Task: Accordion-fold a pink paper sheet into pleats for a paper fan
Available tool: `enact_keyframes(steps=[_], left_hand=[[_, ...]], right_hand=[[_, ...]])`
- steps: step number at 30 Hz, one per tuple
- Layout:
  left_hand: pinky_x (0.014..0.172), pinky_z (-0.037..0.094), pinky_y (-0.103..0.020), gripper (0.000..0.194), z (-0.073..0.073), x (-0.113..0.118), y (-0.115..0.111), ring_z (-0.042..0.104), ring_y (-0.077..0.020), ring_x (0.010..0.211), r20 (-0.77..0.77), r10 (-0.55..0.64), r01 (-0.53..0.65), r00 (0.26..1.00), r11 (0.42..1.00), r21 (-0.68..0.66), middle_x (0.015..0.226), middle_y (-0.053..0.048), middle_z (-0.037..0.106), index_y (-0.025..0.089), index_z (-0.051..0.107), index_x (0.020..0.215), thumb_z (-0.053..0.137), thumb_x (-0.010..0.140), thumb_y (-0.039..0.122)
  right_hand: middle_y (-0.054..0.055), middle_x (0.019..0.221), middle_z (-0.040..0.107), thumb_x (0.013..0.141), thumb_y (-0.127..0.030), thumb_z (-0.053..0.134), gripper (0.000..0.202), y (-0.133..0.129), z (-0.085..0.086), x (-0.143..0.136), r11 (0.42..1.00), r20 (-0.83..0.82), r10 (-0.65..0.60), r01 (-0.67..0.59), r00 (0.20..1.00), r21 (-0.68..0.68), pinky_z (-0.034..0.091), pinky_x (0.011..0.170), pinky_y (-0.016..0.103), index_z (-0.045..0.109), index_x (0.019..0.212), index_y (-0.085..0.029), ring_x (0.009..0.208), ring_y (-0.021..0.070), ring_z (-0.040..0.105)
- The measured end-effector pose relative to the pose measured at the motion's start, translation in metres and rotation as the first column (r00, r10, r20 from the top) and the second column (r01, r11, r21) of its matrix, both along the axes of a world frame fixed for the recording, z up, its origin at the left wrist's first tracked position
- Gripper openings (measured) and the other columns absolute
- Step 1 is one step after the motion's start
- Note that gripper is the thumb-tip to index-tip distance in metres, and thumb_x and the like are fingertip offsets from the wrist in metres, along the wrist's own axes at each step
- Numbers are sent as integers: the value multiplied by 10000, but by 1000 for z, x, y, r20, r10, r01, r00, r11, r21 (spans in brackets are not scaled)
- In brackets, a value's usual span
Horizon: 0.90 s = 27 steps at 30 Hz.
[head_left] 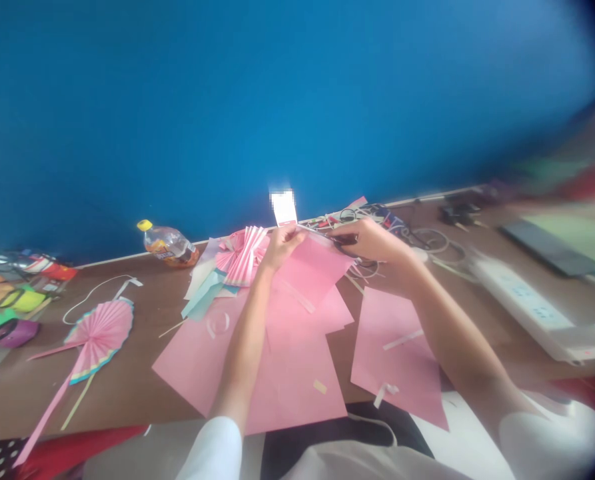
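My left hand (283, 245) pinches the upper edge of a pink paper sheet (322, 263) above the desk. My right hand (370, 239) is closed around the dark handles of a pair of scissors (345, 239). The blades point left along the sheet's top edge, close to my left fingertips; blur hides whether they touch the paper. Beneath my forearms lie more pink sheets (287, 387), with thin white strips and a small yellowish scrap on them. Left of my left hand sits a pleated pink paper piece (244, 257) on light blue paper (204, 299).
A pleated pink fan (102, 340) with paper tails lies at the left. Near the blue wall stands a tilted bottle with a yellow cap (170, 245). Cables and small clutter lie behind my right hand. A white power strip (532, 303) and a dark flat device (552, 247) are at the right.
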<state>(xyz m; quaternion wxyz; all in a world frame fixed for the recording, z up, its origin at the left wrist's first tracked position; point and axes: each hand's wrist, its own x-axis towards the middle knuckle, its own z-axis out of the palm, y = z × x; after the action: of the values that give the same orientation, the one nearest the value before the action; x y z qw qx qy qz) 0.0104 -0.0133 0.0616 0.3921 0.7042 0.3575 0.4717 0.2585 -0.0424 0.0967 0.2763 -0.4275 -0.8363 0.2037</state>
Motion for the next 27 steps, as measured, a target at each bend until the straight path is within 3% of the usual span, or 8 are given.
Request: enact_keyframes(steps=[13, 18, 27], left_hand=[[569, 299, -245, 367, -1, 2, -2, 400, -91, 583, 47, 0, 2, 999, 999, -35, 607, 19, 470, 141, 616, 670, 673, 813, 474], [575, 291, -235, 388, 2, 3, -3, 373, -78, 581, 52, -33, 35, 998, 998, -43, 604, 27, 439, 133, 583, 652, 664, 821, 472], [571, 298, -227, 417, -1, 7, -4, 372, -74, 576, 116, -35, 43, 993, 997, -67, 590, 33, 429, 137, 535, 610, 682, 799, 479]], right_hand=[[36, 867, 759, 748, -218, 601, 383, 3, -3, 4, 999, -23, 25, -24, 999, 45, 447, 654, 264, 774, 1089, -216, 711, 178, 631], [47, 946, 768, 742, -197, 598, 400, 5, -6, 5, 998, -12, 31, -31, 999, 46, 462, 669, 258, 770, 1103, -193, 717, 173, 651], [25, 902, 769, 738, -187, 575, 395, 5, -6, 5, 997, -21, 50, -49, 999, 58, 448, 634, 242, 775, 1078, -207, 661, 146, 622]])
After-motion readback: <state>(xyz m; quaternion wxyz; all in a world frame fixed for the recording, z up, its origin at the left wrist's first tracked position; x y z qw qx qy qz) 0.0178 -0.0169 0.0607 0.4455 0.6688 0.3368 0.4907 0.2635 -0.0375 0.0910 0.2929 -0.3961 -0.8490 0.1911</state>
